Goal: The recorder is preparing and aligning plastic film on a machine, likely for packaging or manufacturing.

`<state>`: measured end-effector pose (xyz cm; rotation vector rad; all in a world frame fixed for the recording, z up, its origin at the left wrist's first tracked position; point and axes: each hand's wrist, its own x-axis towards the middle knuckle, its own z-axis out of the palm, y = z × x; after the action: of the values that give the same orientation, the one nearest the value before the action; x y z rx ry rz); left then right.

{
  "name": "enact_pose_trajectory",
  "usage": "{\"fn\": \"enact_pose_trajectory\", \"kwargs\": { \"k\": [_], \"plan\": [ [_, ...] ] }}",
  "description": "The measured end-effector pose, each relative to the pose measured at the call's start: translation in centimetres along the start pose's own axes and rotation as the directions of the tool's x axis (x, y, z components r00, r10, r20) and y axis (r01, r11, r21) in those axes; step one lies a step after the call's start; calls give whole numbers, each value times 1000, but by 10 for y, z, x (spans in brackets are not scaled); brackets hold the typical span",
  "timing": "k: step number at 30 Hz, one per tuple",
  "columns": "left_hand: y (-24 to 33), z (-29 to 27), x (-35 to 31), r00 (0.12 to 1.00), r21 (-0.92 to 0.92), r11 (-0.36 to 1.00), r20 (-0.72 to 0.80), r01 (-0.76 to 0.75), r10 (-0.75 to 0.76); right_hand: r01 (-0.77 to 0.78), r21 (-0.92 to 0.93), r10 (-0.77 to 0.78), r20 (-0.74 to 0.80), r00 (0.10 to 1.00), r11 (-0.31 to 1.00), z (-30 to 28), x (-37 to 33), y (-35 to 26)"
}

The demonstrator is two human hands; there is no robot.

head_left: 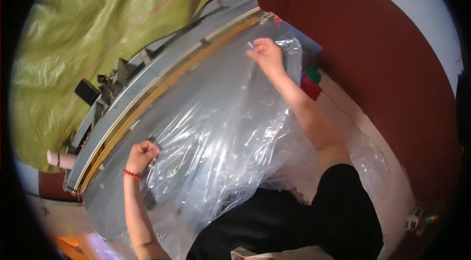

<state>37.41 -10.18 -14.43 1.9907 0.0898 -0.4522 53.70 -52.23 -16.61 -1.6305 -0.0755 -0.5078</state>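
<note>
A wide sheet of clear plastic film [216,137] spreads in shiny creases over a grey worktable [191,83] and hangs toward my body. My left hand [142,154], with a red bead bracelet at the wrist, pinches the film's left part with closed fingers. Farther off and to the right, my right hand [266,54] pinches the film's upper right corner, and a small bit of film sticks up at the fingertips. Beyond both hands runs a long metal machine bar [162,68] with a yellow-orange strip [181,74] along its near side.
A yellow-green woven tarp [108,29] hangs behind the machine. At the bar's left end juts a pink cylinder [60,160], near a black box-shaped part [87,92]. More clear film [368,166] lies on the pale floor to the right, beside a dark red wall [353,39].
</note>
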Motion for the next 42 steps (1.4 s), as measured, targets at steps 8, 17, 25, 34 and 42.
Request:
{"fn": "enact_pose_trajectory", "kwargs": {
  "k": [8, 17, 25, 34, 42],
  "plan": [
    [5, 13, 5, 997, 17, 1000, -68, 21, -20, -14, -709, -238, -255, 937, 705, -102, 37, 19],
    [-11, 11, 6, 982, 138, 985, -138, -107, 126, -71, -847, -309, -268, 912, 526, -113, 52, 58],
    [-20, -47, -97, 987, -83, 984, 39, 160, -157, -315, -874, 155, -276, 949, 369, -94, 68, 65],
    [-45, -91, -172, 830, -82, 991, -557, -108, 44, -90, -850, -11, -111, 994, 520, -117, 85, 95],
    [-126, -92, -101, 620, 587, 774, -705, 237, 345, -217, -125, 221, 21, 975, 968, -167, 116, 88]
  ]
}}
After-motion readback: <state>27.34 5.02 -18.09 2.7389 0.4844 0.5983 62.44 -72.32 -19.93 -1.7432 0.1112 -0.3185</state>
